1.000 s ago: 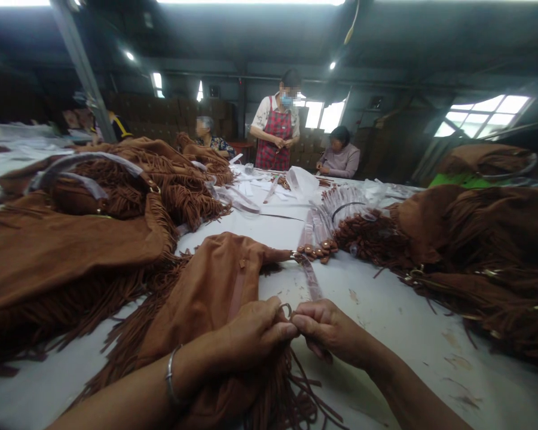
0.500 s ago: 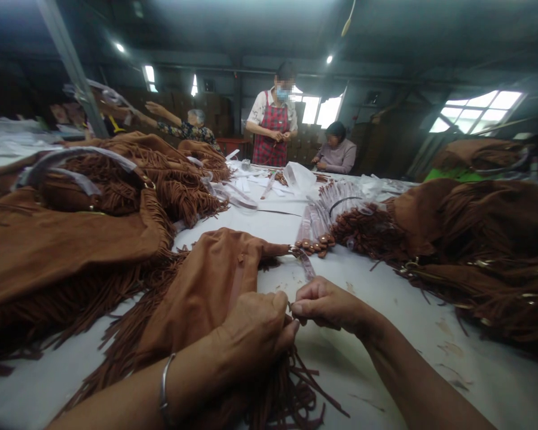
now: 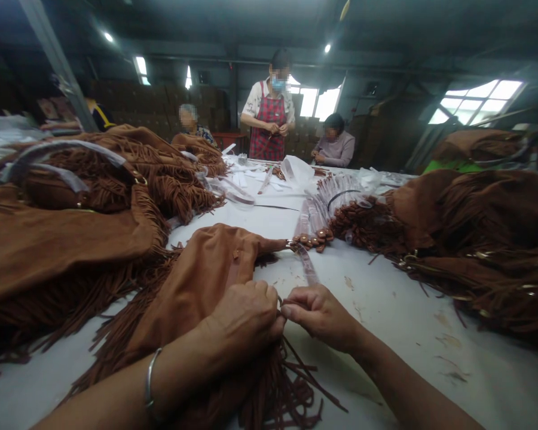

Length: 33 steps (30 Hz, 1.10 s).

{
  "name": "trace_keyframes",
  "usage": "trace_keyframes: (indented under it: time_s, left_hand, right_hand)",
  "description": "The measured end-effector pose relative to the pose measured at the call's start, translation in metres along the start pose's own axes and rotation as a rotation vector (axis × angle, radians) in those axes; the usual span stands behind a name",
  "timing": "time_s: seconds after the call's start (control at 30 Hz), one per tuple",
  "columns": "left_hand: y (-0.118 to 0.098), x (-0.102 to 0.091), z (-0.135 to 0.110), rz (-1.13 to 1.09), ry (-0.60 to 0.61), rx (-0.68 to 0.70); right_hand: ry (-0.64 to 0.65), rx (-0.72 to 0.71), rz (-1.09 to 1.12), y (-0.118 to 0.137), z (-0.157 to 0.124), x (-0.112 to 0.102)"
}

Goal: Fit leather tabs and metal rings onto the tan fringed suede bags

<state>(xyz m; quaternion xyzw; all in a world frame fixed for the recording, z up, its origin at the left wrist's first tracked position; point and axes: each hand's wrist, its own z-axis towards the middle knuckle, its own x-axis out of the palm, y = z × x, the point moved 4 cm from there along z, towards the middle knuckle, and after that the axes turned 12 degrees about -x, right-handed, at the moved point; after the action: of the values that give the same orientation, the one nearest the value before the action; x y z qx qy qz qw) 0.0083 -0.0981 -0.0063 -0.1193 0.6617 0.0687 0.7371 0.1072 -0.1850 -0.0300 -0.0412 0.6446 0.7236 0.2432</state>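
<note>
My left hand (image 3: pixel 244 316) grips the fringed bag (image 3: pixel 201 263), which lies under and beyond it, near a small ring (image 3: pixel 280 301). My right hand (image 3: pixel 320 316) pinches close beside, on what I cannot tell. This seems delicate work at the ring; next move needs steady pinch.

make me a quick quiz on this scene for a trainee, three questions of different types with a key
1. True or false: the silver bracelet is on the left arm.

2. Fill in: the brown bag by the left hand is trimmed with ____.

3. Choose one: the right hand is
a) spread flat
b) pinched at the fingertips, close to the left hand
c) out of view

Key: 1 true; 2 fringe; 3 b
</note>
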Motion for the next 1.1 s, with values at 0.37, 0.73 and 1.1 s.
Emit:
trace_keyframes:
  time_s: [0.37, 0.73, 1.1]
  left_hand:
    - [0.009, 0.002, -0.008, -0.188, 0.117, -0.201]
    - [0.017, 0.002, -0.002, -0.184, 0.071, -0.075]
    - [0.022, -0.001, -0.001, -0.382, -0.030, -0.025]
  right_hand:
    - [-0.119, 0.205, 0.154, -0.006, 0.006, 0.014]
    - [0.069, 0.314, 0.076, 0.005, 0.022, 0.005]
    - [0.166, 0.329, 0.220, 0.005, 0.027, 0.001]
